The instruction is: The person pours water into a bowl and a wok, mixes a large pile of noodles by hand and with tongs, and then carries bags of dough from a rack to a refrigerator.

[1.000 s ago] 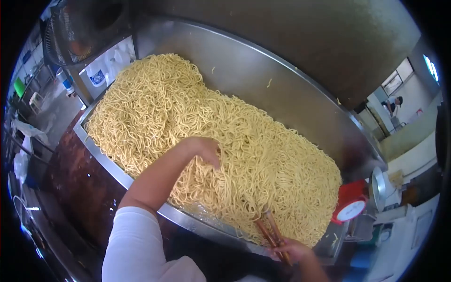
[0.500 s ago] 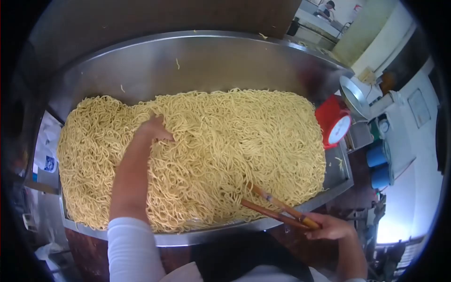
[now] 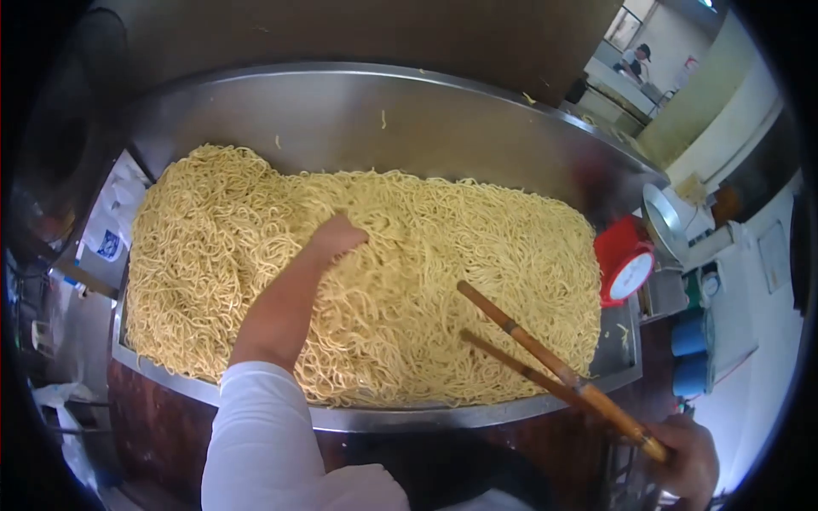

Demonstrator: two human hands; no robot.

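Yellow noodles lie in a thick, wide heap in a long metal tray with a high back wall. My left hand reaches into the heap left of its middle; its fingers are partly sunk among the strands, with the thumb pointing right. Whether it grips any noodles cannot be made out. At the lower right, beyond the tray's front edge, my right hand is closed round the ends of two long wooden sticks. Their tips are apart, over the right part of the noodles.
A red scale with a round dial and metal pan stands at the tray's right end. Blue containers are farther right. A white bag lies beyond the left end. Another person is far off at the upper right.
My left hand has moved right across the noodles. My right hand has moved right and down, and the stick tips are now lifted and wider apart. The view has shifted slightly.
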